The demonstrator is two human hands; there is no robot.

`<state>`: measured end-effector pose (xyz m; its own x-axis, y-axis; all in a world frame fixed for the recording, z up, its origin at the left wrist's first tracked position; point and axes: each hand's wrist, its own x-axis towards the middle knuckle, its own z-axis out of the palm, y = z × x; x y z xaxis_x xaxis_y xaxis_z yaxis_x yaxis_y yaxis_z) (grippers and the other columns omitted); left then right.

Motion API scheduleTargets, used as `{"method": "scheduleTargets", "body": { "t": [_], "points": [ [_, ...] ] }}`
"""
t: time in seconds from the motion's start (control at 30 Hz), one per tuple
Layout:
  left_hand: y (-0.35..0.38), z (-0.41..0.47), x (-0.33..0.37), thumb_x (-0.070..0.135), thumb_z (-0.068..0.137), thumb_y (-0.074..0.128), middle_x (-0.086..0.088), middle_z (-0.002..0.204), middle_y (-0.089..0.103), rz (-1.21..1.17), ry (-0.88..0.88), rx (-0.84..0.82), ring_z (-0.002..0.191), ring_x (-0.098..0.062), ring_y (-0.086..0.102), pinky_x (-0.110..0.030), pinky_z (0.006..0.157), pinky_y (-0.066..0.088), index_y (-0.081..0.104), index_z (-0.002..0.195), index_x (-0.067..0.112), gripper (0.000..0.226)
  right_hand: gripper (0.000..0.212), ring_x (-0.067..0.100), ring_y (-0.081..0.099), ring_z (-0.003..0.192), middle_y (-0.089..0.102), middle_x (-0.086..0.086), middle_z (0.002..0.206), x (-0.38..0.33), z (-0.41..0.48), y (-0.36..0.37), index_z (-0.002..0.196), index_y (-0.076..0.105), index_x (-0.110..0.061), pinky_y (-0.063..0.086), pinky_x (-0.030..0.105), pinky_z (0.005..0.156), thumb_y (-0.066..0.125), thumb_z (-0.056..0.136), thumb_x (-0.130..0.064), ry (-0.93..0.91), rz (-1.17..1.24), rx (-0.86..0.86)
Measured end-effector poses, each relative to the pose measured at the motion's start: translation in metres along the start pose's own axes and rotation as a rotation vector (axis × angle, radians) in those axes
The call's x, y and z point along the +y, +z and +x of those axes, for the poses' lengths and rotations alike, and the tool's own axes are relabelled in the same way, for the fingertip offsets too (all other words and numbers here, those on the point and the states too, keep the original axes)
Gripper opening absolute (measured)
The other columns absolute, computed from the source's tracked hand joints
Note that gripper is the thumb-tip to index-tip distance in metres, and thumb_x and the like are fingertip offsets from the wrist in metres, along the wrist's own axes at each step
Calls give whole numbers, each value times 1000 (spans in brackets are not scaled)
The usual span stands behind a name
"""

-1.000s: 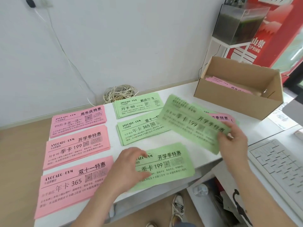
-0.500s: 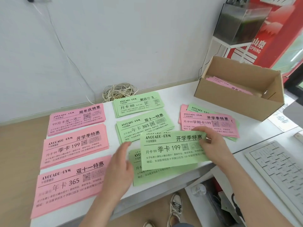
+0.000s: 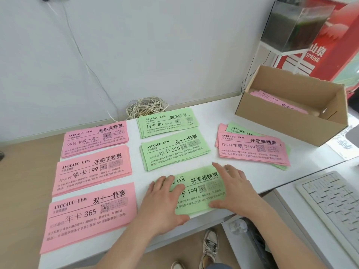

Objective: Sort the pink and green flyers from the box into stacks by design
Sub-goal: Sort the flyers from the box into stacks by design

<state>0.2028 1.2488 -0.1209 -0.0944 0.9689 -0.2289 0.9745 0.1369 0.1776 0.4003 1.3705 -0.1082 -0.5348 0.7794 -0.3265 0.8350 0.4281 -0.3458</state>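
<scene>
Three pink flyer stacks lie in a column at the left: a far one [image 3: 96, 138], a middle one [image 3: 93, 169] and a near one [image 3: 89, 214]. Beside them lie three green stacks: a far one [image 3: 168, 122], a middle one [image 3: 174, 149] and a near one [image 3: 200, 189]. My left hand [image 3: 165, 202] and my right hand [image 3: 233, 187] both rest flat with straight fingers on the near green stack. A mixed pile [image 3: 252, 147], pink on top, lies to the right. The cardboard box [image 3: 287, 123] holds more pink flyers [image 3: 279, 101].
A coil of pale cord [image 3: 145, 107] sits against the wall behind the green stacks. A white keyboard [image 3: 334, 200] lies on a lower desk at the right. A red sign [image 3: 330, 35] and a dark tank [image 3: 297, 24] stand behind the box. Shoes [image 3: 209, 245] show below.
My right hand carried a green flyer from the mixed pile down onto the near green stack and released it. Both hands now lie flat on that stack.
</scene>
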Motion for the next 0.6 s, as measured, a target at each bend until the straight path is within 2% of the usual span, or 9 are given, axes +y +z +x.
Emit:
{"method": "scheduleTargets", "body": {
  "t": [0.1, 0.17, 0.3, 0.43, 0.5, 0.57, 0.6],
  "points": [
    [1, 0, -1, 69, 70, 55, -2, 158, -3, -38, -22, -21, 144, -24, -6, -42, 118, 1, 19, 140, 39, 84, 113, 23, 11, 141, 11, 4, 156, -1, 0, 0, 149, 2, -42, 23, 39, 114, 79, 66, -50, -76, 6, -60],
    [-1, 0, -2, 66, 71, 53, -2, 158, 3, -48, -28, 4, 144, -22, 0, -41, 118, 2, 21, 139, 39, 80, 109, 22, 9, 141, 8, 1, 156, -2, 2, -1, 149, 5, -40, 22, 38, 115, 79, 69, -46, -107, 12, -84],
    [-4, 0, -1, 64, 72, 49, -1, 155, 10, -33, -19, 23, 143, -20, 6, -39, 118, 0, 23, 137, 41, 74, 93, 19, 11, 139, 8, -1, 156, 1, 3, -2, 149, 16, -34, 23, 35, 114, 72, 76, -46, -121, 7, -75],
    [-9, 2, 1, 66, 75, 49, 2, 157, 2, -49, -9, -2, 144, -19, 0, -37, 118, -4, 22, 139, 39, 74, 82, 16, 12, 140, 14, -5, 155, 14, -6, -8, 148, 22, -38, 22, 34, 114, 67, 80, -51, -110, 96, -18],
    [-17, 10, 6, 61, 83, 50, 4, 157, 4, -91, 14, 59, 144, -18, 6, -33, 118, 8, 26, 139, 36, 66, 73, 14, 15, 139, 21, -7, 154, 31, -10, -19, 146, 27, -38, 21, 31, 114, 63, 84, -49, -73, 118, 72],
    [-30, 24, 17, 48, 90, 52, 7, 155, 16, -150, 67, 162, 141, -16, 20, -31, 112, 26, 37, 136, 32, 51, 62, 14, 18, 138, 27, -8, 153, 53, -11, -35, 144, 32, -36, 22, 31, 112, 60, 89, -44, -20, 88, 149],
    [-38, 33, 25, 42, 93, 51, 9, 154, 22, -170, 97, 194, 139, -15, 25, -31, 108, 30, 42, 135, 30, 45, 58, 15, 19, 139, 29, -8, 152, 64, -10, -44, 143, 35, -35, 21, 32, 113, 59, 90, -41, 12, 76, 171]
  ]
}}
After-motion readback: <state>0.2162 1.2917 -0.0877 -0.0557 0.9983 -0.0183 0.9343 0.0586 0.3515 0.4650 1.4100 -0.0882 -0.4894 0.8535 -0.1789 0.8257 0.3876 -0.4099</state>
